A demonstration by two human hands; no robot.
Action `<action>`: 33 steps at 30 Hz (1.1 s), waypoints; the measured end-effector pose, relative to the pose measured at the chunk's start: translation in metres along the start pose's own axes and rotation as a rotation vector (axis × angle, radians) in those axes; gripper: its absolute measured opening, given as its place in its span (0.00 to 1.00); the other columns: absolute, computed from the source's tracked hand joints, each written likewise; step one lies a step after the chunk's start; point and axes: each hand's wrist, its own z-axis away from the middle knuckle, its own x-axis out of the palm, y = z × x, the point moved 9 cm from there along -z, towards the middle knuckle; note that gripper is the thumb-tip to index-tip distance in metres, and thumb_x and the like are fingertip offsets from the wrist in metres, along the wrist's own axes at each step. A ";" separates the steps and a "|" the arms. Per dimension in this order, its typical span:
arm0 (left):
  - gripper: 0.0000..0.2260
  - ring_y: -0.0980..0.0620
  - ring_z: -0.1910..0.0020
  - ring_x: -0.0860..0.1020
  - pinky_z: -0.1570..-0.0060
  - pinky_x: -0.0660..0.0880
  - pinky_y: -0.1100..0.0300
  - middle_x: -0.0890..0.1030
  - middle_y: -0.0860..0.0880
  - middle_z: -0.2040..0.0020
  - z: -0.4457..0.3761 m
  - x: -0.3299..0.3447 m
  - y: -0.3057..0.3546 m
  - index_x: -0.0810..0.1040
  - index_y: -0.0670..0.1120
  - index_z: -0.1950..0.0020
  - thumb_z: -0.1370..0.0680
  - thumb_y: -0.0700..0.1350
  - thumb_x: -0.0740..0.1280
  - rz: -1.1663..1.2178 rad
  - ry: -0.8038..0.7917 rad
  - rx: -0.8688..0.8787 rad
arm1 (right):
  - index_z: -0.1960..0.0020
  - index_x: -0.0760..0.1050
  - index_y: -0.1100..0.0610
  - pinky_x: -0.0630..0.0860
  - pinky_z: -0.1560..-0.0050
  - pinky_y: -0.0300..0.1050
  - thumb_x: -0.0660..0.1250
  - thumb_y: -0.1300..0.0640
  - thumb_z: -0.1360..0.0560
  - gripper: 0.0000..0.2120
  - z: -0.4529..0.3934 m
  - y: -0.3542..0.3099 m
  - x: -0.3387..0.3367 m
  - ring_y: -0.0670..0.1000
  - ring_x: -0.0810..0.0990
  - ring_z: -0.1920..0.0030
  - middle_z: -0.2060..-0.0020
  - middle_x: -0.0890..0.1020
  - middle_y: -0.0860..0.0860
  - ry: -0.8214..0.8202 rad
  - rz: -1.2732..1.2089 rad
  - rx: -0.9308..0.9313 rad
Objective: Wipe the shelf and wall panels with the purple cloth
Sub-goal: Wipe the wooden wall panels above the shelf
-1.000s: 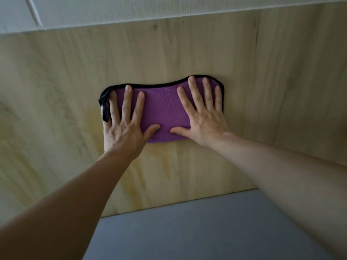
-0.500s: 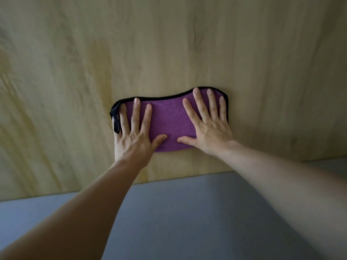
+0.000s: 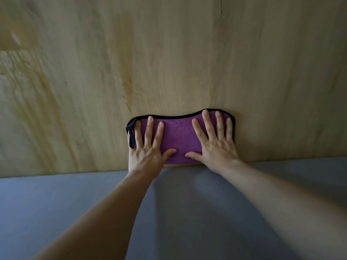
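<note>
Though pinned rather than gripped, purple cloth (image 3: 179,139) folded into a long pad, black-edged, flat against pale wood wall panel (image 3: 169,53), low down, bottom edge just above the seam with grey shelf (image 3: 56,203). Left hand (image 3: 145,147) spread flat over the left part of the pad, fingers splayed, palm down, nothing clasped; thumb angled inward toward the middle. Right hand (image 3: 216,145) likewise flat and splayed over the right part, thumb nearly meeting the other. Small black hanging loop (image 3: 131,136) dangling at the left end, beside the left little finger.

Soft, light, fleecy-looking material; likely to bunch, crease or slide out from under if pushed from one end only. Wavy top edge already a hint of slack between the two palms. Best held by even pressure through both flat palms, fingers wide, not by a pinch at the loop or a corner. Smooth panel surface, so probably little drag; some downward force still needed to keep the pad from slipping off toward the shelf. No weight worth minding, nothing fragile. Much bare panel above and to either side, shelf apparently not yet reached by the cloth.
</note>
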 end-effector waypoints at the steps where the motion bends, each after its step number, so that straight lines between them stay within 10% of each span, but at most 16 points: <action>1: 0.42 0.45 0.27 0.28 0.25 0.50 0.37 0.20 0.55 0.28 -0.001 0.000 0.001 0.21 0.59 0.28 0.25 0.73 0.49 0.004 0.006 0.006 | 0.20 0.36 0.49 0.29 0.26 0.64 0.60 0.25 0.33 0.55 0.000 0.001 -0.001 0.61 0.32 0.22 0.21 0.33 0.53 -0.001 0.007 0.002; 9: 0.38 0.39 0.24 0.53 0.26 0.54 0.40 0.55 0.49 0.20 0.001 -0.015 0.003 0.50 0.53 0.21 0.26 0.71 0.51 0.022 0.035 0.058 | 0.20 0.53 0.54 0.48 0.26 0.72 0.72 0.27 0.39 0.58 0.001 -0.004 -0.013 0.69 0.51 0.23 0.21 0.51 0.60 0.012 0.066 0.038; 17: 0.39 0.38 0.25 0.56 0.30 0.53 0.40 0.57 0.48 0.22 -0.001 -0.033 -0.068 0.56 0.52 0.21 0.27 0.72 0.53 -0.043 0.113 0.078 | 0.20 0.44 0.52 0.40 0.26 0.67 0.71 0.25 0.40 0.62 -0.028 -0.071 -0.016 0.67 0.49 0.23 0.20 0.37 0.57 -0.060 -0.010 0.041; 27: 0.42 0.38 0.23 0.53 0.29 0.53 0.41 0.53 0.47 0.20 -0.036 -0.083 -0.136 0.47 0.52 0.19 0.26 0.73 0.53 -0.054 0.223 0.132 | 0.20 0.41 0.51 0.45 0.27 0.68 0.62 0.23 0.34 0.56 -0.091 -0.119 -0.052 0.65 0.43 0.22 0.20 0.44 0.57 -0.082 -0.015 0.009; 33: 0.43 0.43 0.21 0.39 0.27 0.53 0.40 0.34 0.52 0.20 -0.077 -0.133 -0.161 0.36 0.55 0.20 0.26 0.75 0.49 -0.032 0.217 0.097 | 0.26 0.20 0.46 0.25 0.28 0.63 0.46 0.21 0.31 0.52 -0.150 -0.121 -0.089 0.60 0.21 0.26 0.25 0.23 0.52 -0.097 0.047 -0.003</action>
